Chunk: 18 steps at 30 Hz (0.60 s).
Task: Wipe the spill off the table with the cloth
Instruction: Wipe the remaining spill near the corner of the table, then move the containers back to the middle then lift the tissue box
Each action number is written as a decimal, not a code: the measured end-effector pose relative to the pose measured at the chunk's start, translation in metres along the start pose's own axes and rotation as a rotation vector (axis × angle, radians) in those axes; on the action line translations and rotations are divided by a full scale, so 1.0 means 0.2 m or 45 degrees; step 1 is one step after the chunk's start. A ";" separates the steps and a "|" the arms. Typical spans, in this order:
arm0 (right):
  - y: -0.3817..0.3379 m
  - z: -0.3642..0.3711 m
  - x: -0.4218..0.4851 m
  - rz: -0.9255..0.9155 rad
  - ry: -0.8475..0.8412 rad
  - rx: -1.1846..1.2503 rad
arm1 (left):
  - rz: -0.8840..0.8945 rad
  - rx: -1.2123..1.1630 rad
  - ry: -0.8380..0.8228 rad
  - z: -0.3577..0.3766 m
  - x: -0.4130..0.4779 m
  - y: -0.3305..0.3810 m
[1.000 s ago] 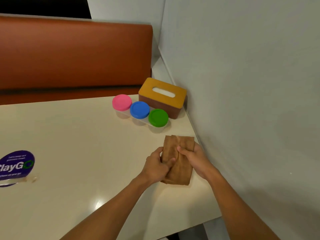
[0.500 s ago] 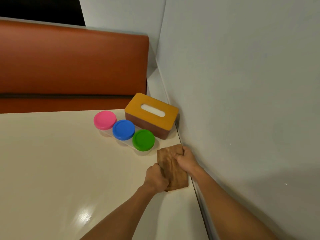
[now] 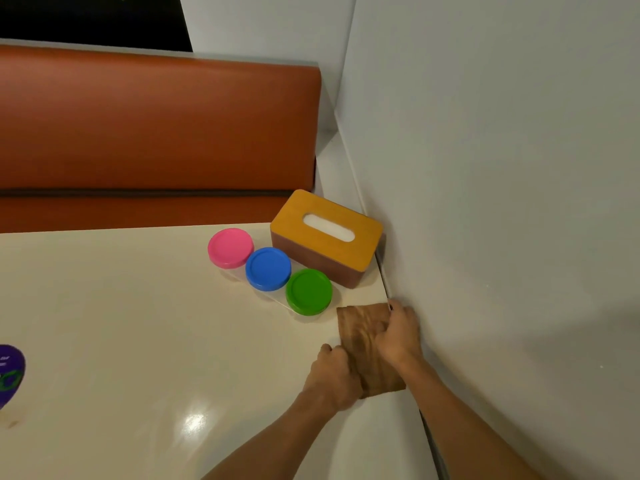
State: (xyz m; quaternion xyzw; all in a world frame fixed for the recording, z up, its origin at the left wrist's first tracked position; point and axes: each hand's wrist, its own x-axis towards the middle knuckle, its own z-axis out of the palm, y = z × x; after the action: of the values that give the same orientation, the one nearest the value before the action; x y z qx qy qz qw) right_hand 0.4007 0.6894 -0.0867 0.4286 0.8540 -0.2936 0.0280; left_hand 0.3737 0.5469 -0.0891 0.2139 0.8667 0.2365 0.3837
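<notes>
A folded brown cloth (image 3: 363, 337) lies flat on the cream table (image 3: 138, 323), close to the wall at the right edge. My right hand (image 3: 398, 336) presses on the cloth's right side, fingers curled over it. My left hand (image 3: 334, 381) grips the cloth's near left edge. No spill shows on the table around the cloth; a small brownish smear (image 3: 14, 424) sits at the far left near a sticker.
Three small jars with pink (image 3: 230, 247), blue (image 3: 267, 268) and green (image 3: 309, 291) lids stand in a row just beyond the cloth. A tissue box with an orange lid (image 3: 325, 233) stands behind them. The grey wall (image 3: 502, 202) bounds the right; a purple sticker (image 3: 8, 372) lies at the left. An orange bench (image 3: 156, 133) is behind.
Both hands slid the cloth away from me towards the wall and the green-lidded jar. The cloth stays flat under them.
</notes>
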 end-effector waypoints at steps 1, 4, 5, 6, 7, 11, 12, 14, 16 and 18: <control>-0.01 0.00 -0.01 -0.015 0.023 -0.041 | 0.009 -0.006 0.019 -0.02 0.00 -0.03; -0.04 0.00 -0.03 -0.101 0.105 -0.045 | -0.018 -0.150 0.137 -0.15 -0.01 -0.18; -0.06 0.01 -0.04 -0.125 0.109 0.023 | -0.042 -0.188 0.212 -0.22 -0.01 -0.24; -0.08 0.02 -0.04 -0.128 0.096 0.116 | -0.066 -0.228 0.289 -0.30 -0.02 -0.29; -0.10 0.03 -0.05 -0.123 0.070 0.213 | -0.102 -0.277 0.359 -0.38 -0.02 -0.34; -0.17 0.07 -0.08 -0.129 -0.018 0.520 | -0.203 -0.419 0.608 -0.70 0.01 -0.50; -0.20 0.08 -0.08 -0.127 -0.046 0.597 | -0.219 -0.441 0.678 -0.77 0.02 -0.53; -0.25 0.10 -0.08 -0.112 -0.084 0.741 | -0.213 -0.435 0.798 -0.90 0.07 -0.57; -0.30 0.12 -0.08 -0.105 -0.126 0.845 | -0.157 -0.320 0.885 -1.01 0.12 -0.59; -0.35 0.14 -0.07 -0.116 -0.154 0.909 | -0.068 -0.176 0.944 -1.08 0.18 -0.57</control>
State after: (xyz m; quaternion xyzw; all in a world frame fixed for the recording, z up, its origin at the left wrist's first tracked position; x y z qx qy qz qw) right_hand 0.3512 0.6326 -0.0715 0.3547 0.7128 -0.5989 -0.0862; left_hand 0.1643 0.4217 -0.0466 0.0647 0.9339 0.3457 0.0635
